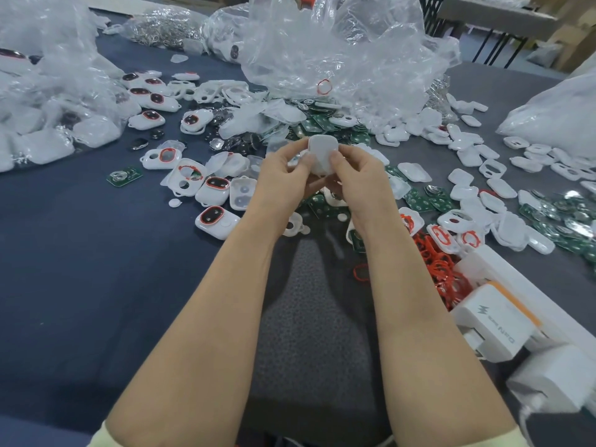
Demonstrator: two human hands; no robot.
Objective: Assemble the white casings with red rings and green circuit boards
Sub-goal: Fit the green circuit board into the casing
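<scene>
Head view. A white casing (322, 154) is held above the table (80, 253), near the centre of the frame, between both hands. The left hand (283, 175) is curled round the left edge of the casing, with its thumb laid on the near face. The right hand (358, 179) is curled round the right edge, with its thumb pressed on the same face. The two hands are brought together on this one part; the fingers behind it are hidden.

A loose heap of green circuit boards (422, 201) is spread on the table under and beyond the hands. A single board (124, 176) is seen apart, to the left. A pile of red rings (442, 269) is located to the right of the right forearm. Casings already fitted with red rings (216, 217) are laid to the left of the left forearm. Plain white covers (467, 153) are scattered to the right. Crumpled clear plastic bags (338, 53) are placed at the far side of the table. A white charger (496, 321) is located at the near right edge.
</scene>
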